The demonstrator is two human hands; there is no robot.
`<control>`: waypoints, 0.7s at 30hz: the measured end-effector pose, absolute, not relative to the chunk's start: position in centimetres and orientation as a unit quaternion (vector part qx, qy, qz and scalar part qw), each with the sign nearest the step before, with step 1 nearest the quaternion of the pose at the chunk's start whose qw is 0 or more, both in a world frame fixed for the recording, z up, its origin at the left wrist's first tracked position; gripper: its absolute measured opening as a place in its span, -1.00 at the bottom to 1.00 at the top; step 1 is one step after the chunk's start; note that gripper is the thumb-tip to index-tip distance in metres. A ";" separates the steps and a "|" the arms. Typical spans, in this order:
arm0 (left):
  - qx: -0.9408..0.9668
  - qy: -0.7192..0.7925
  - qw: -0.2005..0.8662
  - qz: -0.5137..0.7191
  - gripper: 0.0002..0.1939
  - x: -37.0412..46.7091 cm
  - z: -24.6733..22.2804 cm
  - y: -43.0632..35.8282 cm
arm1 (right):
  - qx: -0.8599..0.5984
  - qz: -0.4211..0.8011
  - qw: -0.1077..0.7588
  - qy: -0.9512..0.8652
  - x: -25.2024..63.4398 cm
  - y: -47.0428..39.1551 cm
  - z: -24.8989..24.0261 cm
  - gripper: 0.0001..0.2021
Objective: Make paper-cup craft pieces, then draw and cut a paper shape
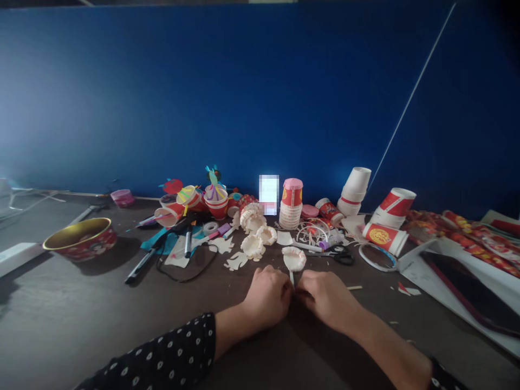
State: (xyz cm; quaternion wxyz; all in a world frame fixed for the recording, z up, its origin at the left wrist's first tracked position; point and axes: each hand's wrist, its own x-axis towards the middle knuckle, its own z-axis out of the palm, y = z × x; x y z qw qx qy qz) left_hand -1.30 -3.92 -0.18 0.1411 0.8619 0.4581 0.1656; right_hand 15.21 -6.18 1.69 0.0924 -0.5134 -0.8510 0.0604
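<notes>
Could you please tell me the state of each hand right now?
Left hand: closed, apparently holding the white strip below the ruffled paper piece.
Right hand: closed, apparently pinching that strip too; fingertips partly hidden.

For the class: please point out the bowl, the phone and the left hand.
Bowl [81, 248]: head view, on its red outer wall.
Phone [473, 293]: head view, on its dark screen.
Left hand [268, 295]: head view, on the back of the hand.

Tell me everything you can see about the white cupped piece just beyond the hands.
The white cupped piece looks like paper, with a ragged, crinkled rim. A narrow pale strip runs down from it to between the left hand and right hand, where the grip is hidden. Scissors lie to its right.
</notes>
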 end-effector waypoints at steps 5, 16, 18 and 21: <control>0.856 0.459 0.154 0.183 -0.88 -1.3 -0.4 -3.9 | -0.522 0.048 0.102 -0.846 15.1 -6.1 1.4 -0.84; 0.902 0.358 0.129 0.206 -0.90 -2.6 -0.1 -3.7 | -0.517 0.063 0.114 -0.846 15.0 -6.3 1.5 -0.84; 0.909 0.351 0.114 0.197 -0.91 -2.6 -0.2 -3.7 | -0.518 0.064 0.116 -0.845 15.0 -6.4 1.6 -0.83; 0.908 0.356 0.107 0.195 -0.91 -2.5 -0.4 -3.6 | -0.517 0.071 0.116 -0.845 14.9 -6.4 1.7 -0.83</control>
